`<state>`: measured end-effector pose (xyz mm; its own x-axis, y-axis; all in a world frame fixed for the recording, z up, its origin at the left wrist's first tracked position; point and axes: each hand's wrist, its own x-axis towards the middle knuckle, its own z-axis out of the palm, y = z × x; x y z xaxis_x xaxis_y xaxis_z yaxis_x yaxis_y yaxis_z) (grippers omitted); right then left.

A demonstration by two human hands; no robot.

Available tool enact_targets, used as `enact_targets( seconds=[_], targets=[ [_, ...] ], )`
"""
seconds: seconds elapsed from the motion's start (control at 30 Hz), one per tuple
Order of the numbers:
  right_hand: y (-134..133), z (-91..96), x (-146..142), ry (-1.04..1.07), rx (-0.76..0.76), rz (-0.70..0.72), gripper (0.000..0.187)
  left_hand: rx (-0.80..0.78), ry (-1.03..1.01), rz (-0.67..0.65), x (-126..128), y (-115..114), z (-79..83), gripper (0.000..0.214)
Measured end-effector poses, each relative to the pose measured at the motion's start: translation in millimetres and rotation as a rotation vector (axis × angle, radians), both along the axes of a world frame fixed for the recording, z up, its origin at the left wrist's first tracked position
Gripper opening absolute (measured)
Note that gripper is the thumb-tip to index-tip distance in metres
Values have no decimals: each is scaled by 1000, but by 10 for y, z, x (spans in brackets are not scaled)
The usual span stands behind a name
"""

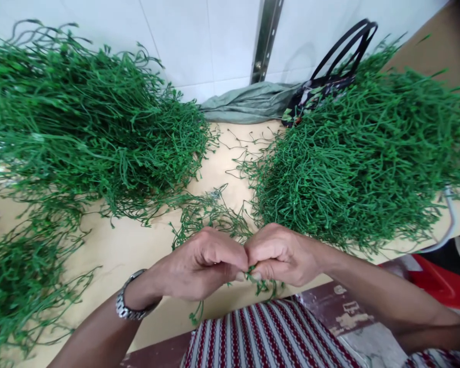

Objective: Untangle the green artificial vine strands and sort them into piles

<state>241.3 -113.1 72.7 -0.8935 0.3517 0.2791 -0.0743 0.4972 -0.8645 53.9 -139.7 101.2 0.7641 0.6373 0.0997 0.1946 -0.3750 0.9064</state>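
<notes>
Stems [352,163] partly hide the bag [304,102] — the left heap [99,128] is cut off.

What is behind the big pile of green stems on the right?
Behind the pile, a dark patterned bag, a brown surface and the white wall show. The pile covers part of the bag; what else it hides cannot be seen.

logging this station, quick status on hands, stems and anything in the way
Left hand and right hand meeting, green stems pinched between them. Loose stems just beyond the hands, nothing visibly blocking them.
</notes>
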Motion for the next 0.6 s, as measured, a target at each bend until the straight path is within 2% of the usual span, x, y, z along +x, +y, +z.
enact_targets(
  seconds=[0.17, 0.23, 0.3, 0.37, 0.43, 0.5, 0.6],
  targets=[
    [-27, 28, -18, 35, -18, 210, 25, -217, -39, -197, -14, -19, 13, 26],
    [-12, 54, 27, 7, -10, 252, 27, -304, -76, -176, -48, -19, -23, 24],
    [32, 81, 97, -37, -2, 142, 26, -351, -162, 43, -91, 6, -76, 18],
    [88, 101, 155, -94, -2, -78, 23, -364, -268, 364, -121, 53, -131, 11],
    [129, 115, 166, -137, -15, -288, 20, -361, -354, 595, -122, 112, -167, 6],
    [145, 126, 114, -144, -44, -430, 20, -346, -407, 701, -93, 169, -173, 6],
    [167, 131, -36, -142, -97, -566, 21, -328, -486, 770, -35, 231, -135, 6]
  ],
)
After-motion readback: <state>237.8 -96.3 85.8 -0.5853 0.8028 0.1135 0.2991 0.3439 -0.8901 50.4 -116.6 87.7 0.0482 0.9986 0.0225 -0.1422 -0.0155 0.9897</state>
